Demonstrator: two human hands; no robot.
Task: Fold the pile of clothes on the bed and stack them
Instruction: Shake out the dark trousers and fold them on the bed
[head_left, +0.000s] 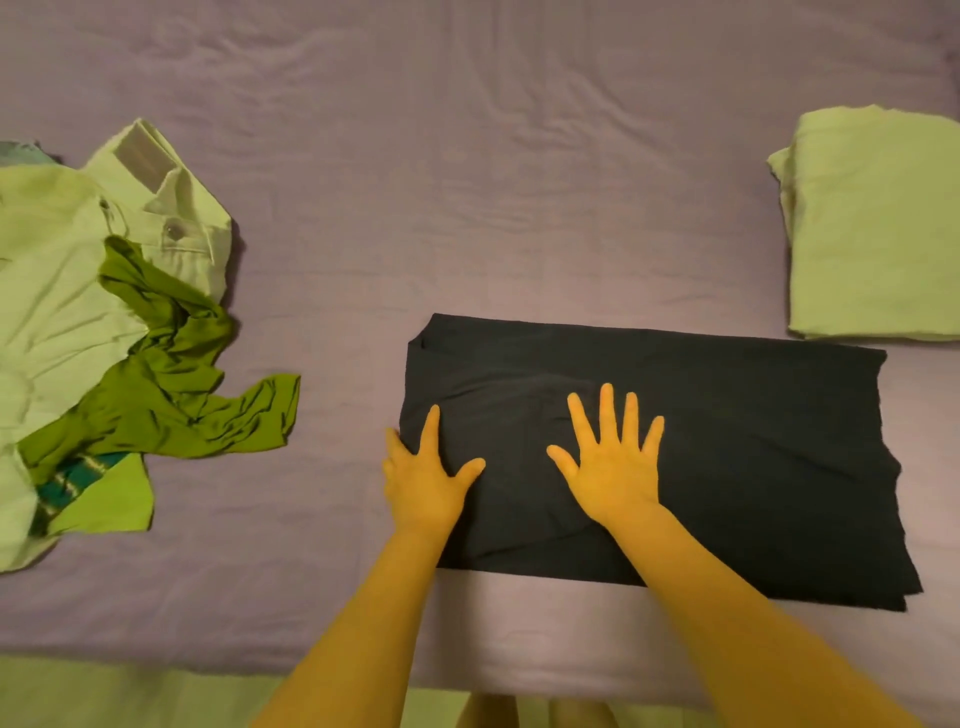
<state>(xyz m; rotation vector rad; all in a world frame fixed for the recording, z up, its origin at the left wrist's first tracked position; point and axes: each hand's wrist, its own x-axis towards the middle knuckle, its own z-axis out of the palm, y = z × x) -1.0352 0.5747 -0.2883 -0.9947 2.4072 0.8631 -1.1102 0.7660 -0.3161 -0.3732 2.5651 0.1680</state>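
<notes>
1. While both bare forearms reach in from the near edge of the bed, the dark, almost black folded cloth rectangle (675, 447) lies flat on the wrinkled mauve bed sheet (467, 182), close to the near edge and somewhat toward the right side.
2. The right hand (613, 467) rests palm-down on the middle of the dark cloth, its fingers (607, 410) straight and spread apart, pressing the fabric and gripping nothing.
3. The left hand (423, 480) lies on the left end of the same cloth, at its left border; the forefinger and thumb lie stretched out on the fabric, while the other fingers reach over the border, and whether they curl around it I cannot tell.
4. The unfolded pile sits at the left edge of the bed: a crumpled pale green buttoned shirt with a stiff collar (67, 270), with a rumpled olive-green garment (171, 395) draped across it and spilling toward the middle of the bed.
5. A brighter green piece with a teal patterned strip (104, 499) shows beneath the olive one at the near side of the pile.
6. A neatly folded pale green garment (878, 228) lies at the right edge of the bed, just beyond the far right corner of the dark cloth and apart from the pile.
</notes>
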